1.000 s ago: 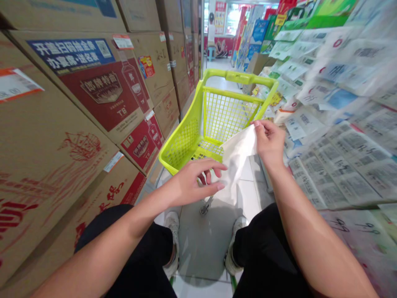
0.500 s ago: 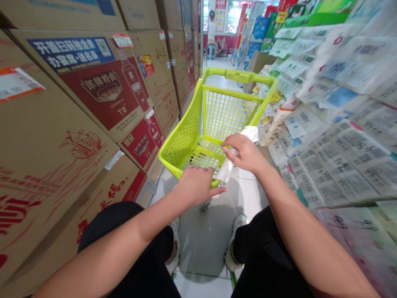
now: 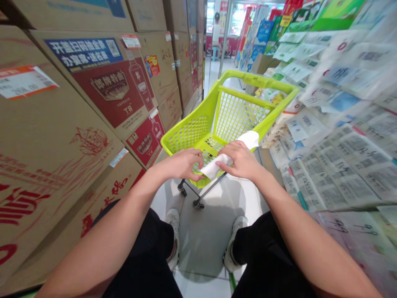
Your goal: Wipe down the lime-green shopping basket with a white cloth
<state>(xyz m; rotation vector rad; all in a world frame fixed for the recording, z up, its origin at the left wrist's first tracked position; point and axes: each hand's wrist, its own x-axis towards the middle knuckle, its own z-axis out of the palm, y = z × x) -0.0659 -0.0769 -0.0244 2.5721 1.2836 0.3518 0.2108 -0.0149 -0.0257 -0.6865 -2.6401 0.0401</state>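
A yellow-green shopping cart (image 3: 194,128) stands turned at an angle in front of me, its lattice basket holding nothing that I can see. My left hand (image 3: 186,162) is closed on the basket's near rim, thumb below and fingers curled over. On the right part of that rim, my right hand (image 3: 240,159) is closed over a white tissue (image 3: 212,167), pressing it to the plastic. Both ends of the tissue stick out from under the fingers. Whether it is paper or cloth I cannot tell.
Stacked cardboard boxes (image 3: 62,124) form a wall on the left. Piles of plastic-wrapped tissue packs (image 3: 335,153) line the right. My shoes (image 3: 173,231) stand on the tiled floor behind the cart's casters (image 3: 198,203). A person (image 3: 216,27) and a blue stool (image 3: 215,53) are far ahead.
The cart has swung round and shifted right, its casters now showing. My left hand has moved left and closed on the rim; my right hand has slid slightly down along it with the tissue.
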